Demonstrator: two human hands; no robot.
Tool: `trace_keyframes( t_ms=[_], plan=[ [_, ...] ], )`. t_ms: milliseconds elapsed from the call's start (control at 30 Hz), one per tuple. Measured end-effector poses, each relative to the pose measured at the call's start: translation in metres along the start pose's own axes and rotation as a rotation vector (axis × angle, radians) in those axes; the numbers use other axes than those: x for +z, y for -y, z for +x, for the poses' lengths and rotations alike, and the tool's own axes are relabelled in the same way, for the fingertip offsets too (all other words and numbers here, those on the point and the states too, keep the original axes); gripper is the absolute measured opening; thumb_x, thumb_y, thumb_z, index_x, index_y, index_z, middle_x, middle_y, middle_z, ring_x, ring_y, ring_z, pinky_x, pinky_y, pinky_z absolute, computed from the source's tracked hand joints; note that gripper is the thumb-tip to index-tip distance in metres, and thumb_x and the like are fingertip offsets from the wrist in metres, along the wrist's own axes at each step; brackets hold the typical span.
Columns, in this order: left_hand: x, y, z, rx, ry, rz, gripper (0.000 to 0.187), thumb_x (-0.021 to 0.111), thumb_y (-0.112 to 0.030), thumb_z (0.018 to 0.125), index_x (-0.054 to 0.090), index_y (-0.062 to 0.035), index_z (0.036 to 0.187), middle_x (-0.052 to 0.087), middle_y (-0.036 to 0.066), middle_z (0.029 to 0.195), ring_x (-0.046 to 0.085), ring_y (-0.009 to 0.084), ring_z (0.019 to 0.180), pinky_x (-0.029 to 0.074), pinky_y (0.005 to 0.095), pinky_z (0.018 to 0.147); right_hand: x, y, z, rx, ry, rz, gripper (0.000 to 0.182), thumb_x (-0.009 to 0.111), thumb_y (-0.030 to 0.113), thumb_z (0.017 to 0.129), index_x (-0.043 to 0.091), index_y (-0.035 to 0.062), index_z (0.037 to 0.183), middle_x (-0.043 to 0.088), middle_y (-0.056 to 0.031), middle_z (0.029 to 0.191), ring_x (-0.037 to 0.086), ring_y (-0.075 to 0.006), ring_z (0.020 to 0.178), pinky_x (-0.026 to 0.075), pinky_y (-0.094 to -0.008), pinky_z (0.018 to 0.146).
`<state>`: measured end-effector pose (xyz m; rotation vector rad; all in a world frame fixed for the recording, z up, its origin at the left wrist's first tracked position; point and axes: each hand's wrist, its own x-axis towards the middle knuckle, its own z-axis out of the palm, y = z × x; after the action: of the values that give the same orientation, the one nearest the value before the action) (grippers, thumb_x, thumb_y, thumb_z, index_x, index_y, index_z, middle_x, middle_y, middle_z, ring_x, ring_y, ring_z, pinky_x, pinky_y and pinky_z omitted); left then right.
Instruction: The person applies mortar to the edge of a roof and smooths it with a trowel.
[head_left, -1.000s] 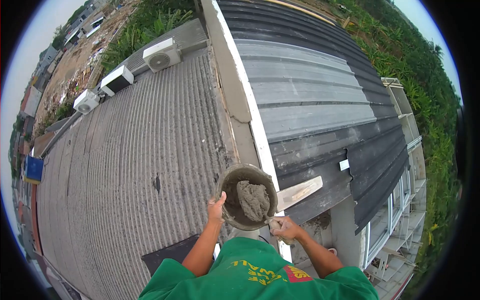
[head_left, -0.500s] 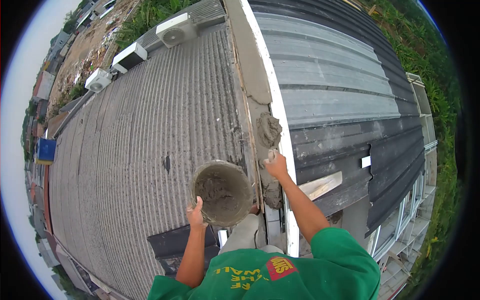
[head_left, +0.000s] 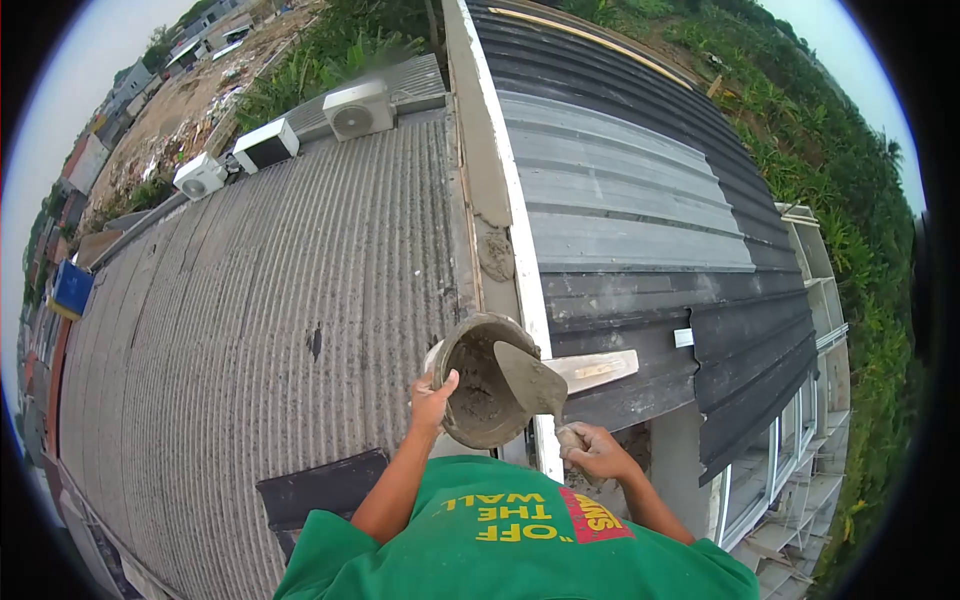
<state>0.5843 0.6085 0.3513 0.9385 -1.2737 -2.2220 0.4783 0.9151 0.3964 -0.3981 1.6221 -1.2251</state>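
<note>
Mortar clings to the inside of a round bucket point(head_left: 482, 395) that the person holds up in front of the chest, tilted so its open mouth faces the camera. The left hand point(head_left: 433, 397) grips the bucket's near rim, thumb hooked over the edge and fingers wrapped under the outside wall. The right hand point(head_left: 592, 450) sits lower and to the right, fingers clenched around the handle of a trowel point(head_left: 532, 378); the grey, mortar-smeared blade reaches up across the bucket's mouth, with its tip over the right side of the rim. Whether the blade touches the mortar inside cannot be told.

Both forearms come out of a green shirt point(head_left: 520, 540) with yellow lettering and a red patch on it.

Just beyond the bucket runs a narrow concrete wall top point(head_left: 490, 170), leading away from the person between two roofs. A lump of wet mortar point(head_left: 495, 255) sits on it, well ahead of the bucket. A pale wooden float point(head_left: 598, 368) lies just right of the bucket, on the edge of the dark metal roof point(head_left: 640, 200). To the left stretches a grey corrugated roof point(head_left: 280, 300), with three white air-conditioner units point(head_left: 358, 108) at its far end. A dark flat sheet point(head_left: 320, 488) lies on that roof near the left elbow. Green plants point(head_left: 840, 180) border the far right side.
</note>
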Motion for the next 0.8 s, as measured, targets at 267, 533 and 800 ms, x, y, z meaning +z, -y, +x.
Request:
trace_keyframes(
  t_ms=[267,533,800],
  plan=[
    [0.087,0.007,-0.024,0.073,0.514,0.255,0.045,0.071,-0.012,0.09,0.058,0.0027,0.131,0.064,0.001,0.119,0.054,0.0077,0.106,0.039,0.0252,0.098,0.028,0.031,-0.008,0.064,-0.418,-0.557,0.017,0.056,0.004,0.086,0.059,-0.0065,0.098,0.065,-0.0195,0.085,0.068,-0.0277,0.069,0.055,-0.0387,0.058],
    [0.123,-0.013,-0.026,0.385,0.529,0.495,0.046,0.071,-0.019,0.088,0.061,-0.0033,0.13,0.062,0.009,0.131,0.041,0.0209,0.136,0.02,0.0387,0.117,0.002,0.088,-0.052,-0.104,-0.525,-1.117,0.046,0.054,0.007,0.081,0.058,0.0075,0.127,0.066,-0.0196,0.108,0.068,-0.036,0.091,0.056,-0.0456,0.074],
    [0.114,-0.019,-0.009,0.391,0.502,0.371,0.047,0.071,-0.017,0.088,0.06,-0.0007,0.13,0.059,0.013,0.135,0.043,0.0257,0.136,0.027,0.0396,0.115,-0.005,0.085,-0.044,-0.072,-0.362,-1.156,0.049,0.05,0.004,0.082,0.052,-0.004,0.13,0.063,-0.0257,0.117,0.066,-0.0396,0.096,0.055,-0.0472,0.08]
  ],
)
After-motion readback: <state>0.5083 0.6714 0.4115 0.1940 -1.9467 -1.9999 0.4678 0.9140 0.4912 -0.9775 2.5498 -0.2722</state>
